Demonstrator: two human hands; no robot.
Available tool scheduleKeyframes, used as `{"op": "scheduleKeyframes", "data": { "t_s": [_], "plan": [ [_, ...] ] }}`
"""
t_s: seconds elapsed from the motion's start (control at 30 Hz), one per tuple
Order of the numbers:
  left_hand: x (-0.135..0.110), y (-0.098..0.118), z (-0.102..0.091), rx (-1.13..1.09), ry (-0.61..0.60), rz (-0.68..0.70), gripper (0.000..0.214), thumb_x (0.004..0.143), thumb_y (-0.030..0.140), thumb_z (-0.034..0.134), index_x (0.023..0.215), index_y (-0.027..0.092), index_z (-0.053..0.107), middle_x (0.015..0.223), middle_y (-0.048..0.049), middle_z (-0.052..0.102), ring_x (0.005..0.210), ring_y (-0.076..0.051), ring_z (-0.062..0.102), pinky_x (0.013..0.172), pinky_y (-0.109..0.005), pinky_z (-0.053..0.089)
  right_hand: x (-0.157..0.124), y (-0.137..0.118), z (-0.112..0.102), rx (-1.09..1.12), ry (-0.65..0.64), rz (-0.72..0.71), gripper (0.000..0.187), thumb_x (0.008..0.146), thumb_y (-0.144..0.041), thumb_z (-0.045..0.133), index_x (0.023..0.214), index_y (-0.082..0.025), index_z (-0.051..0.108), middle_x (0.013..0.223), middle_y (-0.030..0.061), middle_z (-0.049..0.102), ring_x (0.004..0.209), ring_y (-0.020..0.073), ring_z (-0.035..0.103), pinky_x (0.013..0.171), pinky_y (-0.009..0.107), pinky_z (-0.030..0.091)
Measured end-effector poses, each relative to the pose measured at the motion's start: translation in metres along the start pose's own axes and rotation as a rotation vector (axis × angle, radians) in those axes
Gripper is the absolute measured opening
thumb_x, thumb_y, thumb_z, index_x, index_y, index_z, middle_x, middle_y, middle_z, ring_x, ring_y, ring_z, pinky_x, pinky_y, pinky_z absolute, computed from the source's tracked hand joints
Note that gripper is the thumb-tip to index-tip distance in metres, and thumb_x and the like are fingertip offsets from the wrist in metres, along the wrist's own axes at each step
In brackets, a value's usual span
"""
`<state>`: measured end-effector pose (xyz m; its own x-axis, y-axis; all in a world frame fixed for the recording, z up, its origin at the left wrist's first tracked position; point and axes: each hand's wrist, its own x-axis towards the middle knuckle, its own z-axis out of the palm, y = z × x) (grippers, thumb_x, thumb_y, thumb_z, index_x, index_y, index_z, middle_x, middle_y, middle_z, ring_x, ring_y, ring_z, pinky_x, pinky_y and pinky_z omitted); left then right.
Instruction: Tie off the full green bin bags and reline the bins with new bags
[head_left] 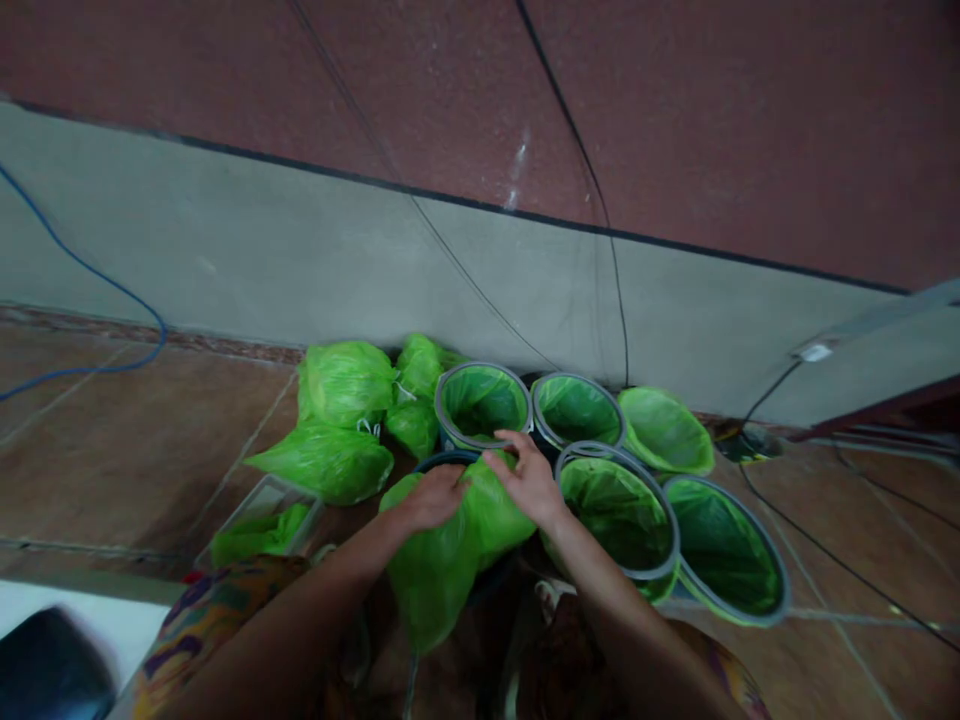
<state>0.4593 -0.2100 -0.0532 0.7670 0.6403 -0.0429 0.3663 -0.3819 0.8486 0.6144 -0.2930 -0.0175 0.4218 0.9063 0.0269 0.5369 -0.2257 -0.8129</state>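
A green plastic bag [442,560] drapes over a dark round bin [442,461] on the floor in front of me. My left hand [431,497] grips the bag's upper edge at the bin's rim, fingers closed on the plastic. My right hand [527,478] pinches the same bag a little to the right, its fingers curled over the plastic near the rim. Both forearms reach in from the bottom of the view.
Several grey-rimmed bins lined with green bags [482,403] [619,505] [726,550] stand to the right along a grey wall base [300,250]. Tied, filled green bags [341,415] lie to the left. Black cables [810,540] and a blue cable [90,270] cross the tiled floor.
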Motion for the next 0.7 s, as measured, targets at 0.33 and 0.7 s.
{"op": "scheduleKeyframes", "data": {
  "t_s": [0.33, 0.7],
  "plan": [
    [0.008, 0.016, -0.014, -0.765, -0.122, -0.549, 0.049, 0.079, 0.059, 0.049, 0.080, 0.013, 0.066, 0.067, -0.0054, 0.068, 0.059, -0.018, 0.063, 0.059, -0.030, 0.049, -0.018, -0.004, 0.009, -0.280, -0.344, -0.206, 0.037, 0.085, -0.028, 0.053, 0.122, -0.020, 0.054, 0.103, 0.0087, 0.067, 0.096, 0.0228, 0.061, 0.085, 0.034, 0.043],
    [-0.013, 0.038, -0.033, 0.342, -0.021, 0.281, 0.074, 0.067, 0.046, 0.073, 0.131, 0.017, 0.048, 0.129, -0.0135, 0.057, 0.120, -0.031, 0.050, 0.111, -0.049, 0.025, -0.006, 0.008, 0.020, 0.364, -0.172, 0.122, 0.037, 0.080, -0.052, 0.056, 0.073, -0.016, 0.064, 0.067, 0.0020, 0.063, 0.063, 0.0157, 0.054, 0.062, 0.027, 0.042]
  ]
}}
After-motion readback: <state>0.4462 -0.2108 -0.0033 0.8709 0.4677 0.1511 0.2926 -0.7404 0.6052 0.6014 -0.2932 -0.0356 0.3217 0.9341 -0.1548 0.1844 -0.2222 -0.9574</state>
